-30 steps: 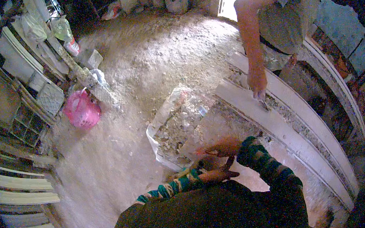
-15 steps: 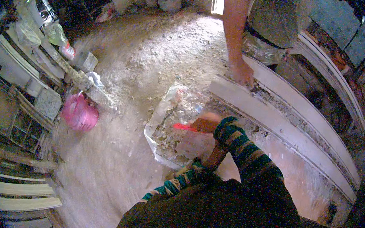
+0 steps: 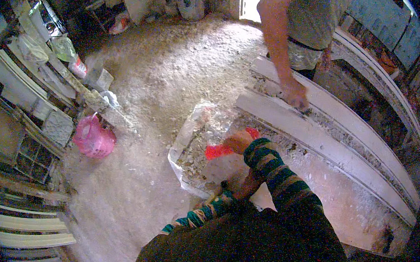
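My right hand (image 3: 239,141) is closed around a red brush (image 3: 219,151), whose red parts show on both sides of my fist. It is over a white-edged sheet (image 3: 178,167) covered with pale crumbs and broken bits. Close below my right wrist is my left hand (image 3: 249,184), beside a flat pale piece (image 3: 220,170); its fingers are hidden, so I cannot tell whether it grips that piece. Both my forearms wear green-and-tan striped sleeves. Across from me, another person's hand (image 3: 296,94) reaches down onto long white moulding strips (image 3: 278,115).
A pink bucket (image 3: 95,138) stands on the dusty floor to the left. Beyond it are stacked boards (image 3: 34,94), with plastic bags (image 3: 64,49). Pale slats (image 3: 30,230) lie at the lower left. More curved strips (image 3: 379,77) run along the right, behind the other person.
The red brush has turned in my right hand, and more of it shows. The other person's hand has moved right along the strips. My view has shifted slightly.
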